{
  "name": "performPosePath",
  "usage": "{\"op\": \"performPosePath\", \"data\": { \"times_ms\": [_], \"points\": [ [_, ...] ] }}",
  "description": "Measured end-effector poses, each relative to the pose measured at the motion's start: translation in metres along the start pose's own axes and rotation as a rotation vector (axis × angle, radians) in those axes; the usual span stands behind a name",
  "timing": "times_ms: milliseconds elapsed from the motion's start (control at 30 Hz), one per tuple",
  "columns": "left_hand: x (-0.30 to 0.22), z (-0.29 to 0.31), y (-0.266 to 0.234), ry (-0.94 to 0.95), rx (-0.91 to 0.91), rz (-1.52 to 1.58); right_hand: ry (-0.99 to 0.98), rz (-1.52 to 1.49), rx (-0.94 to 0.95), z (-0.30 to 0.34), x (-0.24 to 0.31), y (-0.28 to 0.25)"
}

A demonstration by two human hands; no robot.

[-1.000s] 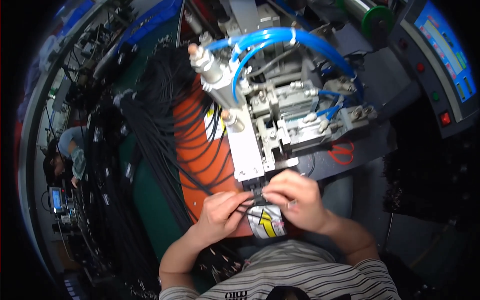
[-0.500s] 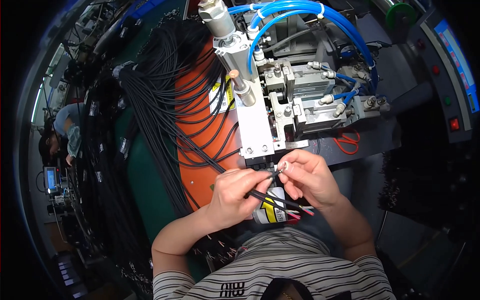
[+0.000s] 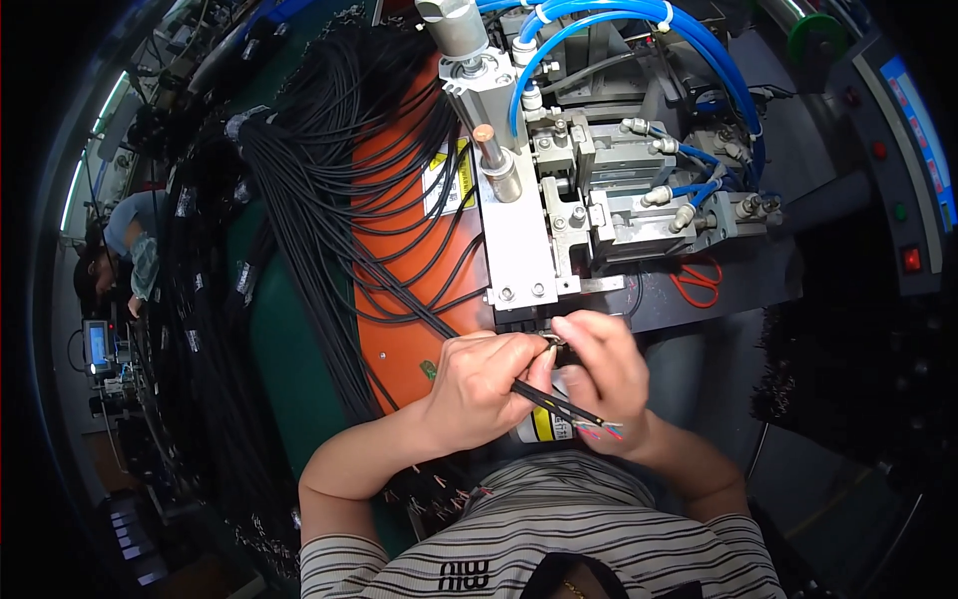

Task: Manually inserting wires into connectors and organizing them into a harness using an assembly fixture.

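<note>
My left hand (image 3: 484, 384) is closed around a few black cables (image 3: 559, 402). Their stripped ends, with thin pink, red and pale wires (image 3: 611, 431), stick out below its fingers toward my right hand. At the left fingertips shows a short cable tip (image 3: 552, 340) with light-coloured strands. Beside that tip is my right hand (image 3: 607, 374), its fingers curled and thumb near the forefinger. Whatever is pinched there is too small to make out. Both hands are just in front of a metal pneumatic fixture (image 3: 519, 250).
A large bundle of black cables (image 3: 309, 200) lies over an orange board (image 3: 399, 349) on a green table surface (image 3: 304, 399). Blue air hoses (image 3: 689, 30) arch above the fixture. Red-handled scissors (image 3: 699, 285) lie to its right, near a control panel (image 3: 913, 180). Another person (image 3: 130, 225) sits far left.
My right hand has turned, its fingers now bent over the cable tip and its palm nearer the coloured wire ends. My left hand keeps its hold. The view has shifted slightly.
</note>
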State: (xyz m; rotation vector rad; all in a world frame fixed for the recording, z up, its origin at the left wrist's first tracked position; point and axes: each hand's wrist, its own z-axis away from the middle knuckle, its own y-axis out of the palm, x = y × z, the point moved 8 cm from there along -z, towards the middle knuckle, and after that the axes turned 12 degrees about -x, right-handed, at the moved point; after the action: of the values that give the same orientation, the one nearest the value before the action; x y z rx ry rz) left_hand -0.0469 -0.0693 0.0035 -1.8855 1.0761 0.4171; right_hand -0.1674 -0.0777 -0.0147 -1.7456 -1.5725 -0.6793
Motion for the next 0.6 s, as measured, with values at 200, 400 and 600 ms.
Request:
{"op": "performPosePath", "data": {
  "times_ms": [200,400,600],
  "points": [
    [0.002,0.003,0.004,0.015,0.066,-0.022,0.805,-0.647,0.169,0.015,-0.052,0.008],
    [0.015,0.002,0.006,-0.194,0.107,0.183,1.043,-0.795,0.275,0.025,-0.060,0.017],
    [0.020,0.003,0.008,-0.275,0.159,0.235,1.164,-1.052,0.240,0.028,-0.064,0.021]
  ]
}}
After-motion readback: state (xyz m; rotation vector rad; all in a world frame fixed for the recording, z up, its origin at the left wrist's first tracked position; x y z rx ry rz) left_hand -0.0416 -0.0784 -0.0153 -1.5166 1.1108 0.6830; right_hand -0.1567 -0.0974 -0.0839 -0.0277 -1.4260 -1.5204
